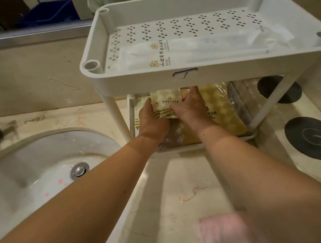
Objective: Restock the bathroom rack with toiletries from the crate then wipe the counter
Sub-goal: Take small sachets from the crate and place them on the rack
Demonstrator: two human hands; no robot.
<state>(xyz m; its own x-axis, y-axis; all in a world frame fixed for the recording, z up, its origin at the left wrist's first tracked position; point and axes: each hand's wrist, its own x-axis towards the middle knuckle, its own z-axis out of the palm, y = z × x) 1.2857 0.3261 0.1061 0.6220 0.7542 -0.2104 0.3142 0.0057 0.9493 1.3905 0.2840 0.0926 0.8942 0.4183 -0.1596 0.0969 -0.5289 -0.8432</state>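
1. Slide the packet (165,103) in flat and low, I'd judge, so it clears the top tray (190,75) and lands beside the yellow packs (217,102).
2. Left hand (151,119): fingers curled, gripping the packet's left edge.
3. Right hand (190,106): partly closed, pinching its right edge.
4. The packet sits over the lower shelf (180,149), left side.

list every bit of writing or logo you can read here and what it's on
"山迎": start of the gold print beside flower logos on the clear packets, top shelf of the rack; remaining characters and tiny Latin line too small.
Cream sachet: a row of Chinese characters, too blurred.
Yellow packet: print mostly covered.
Nearer black coaster: pale "G"-like swirl only.
Rack's front label: unreadable mark.
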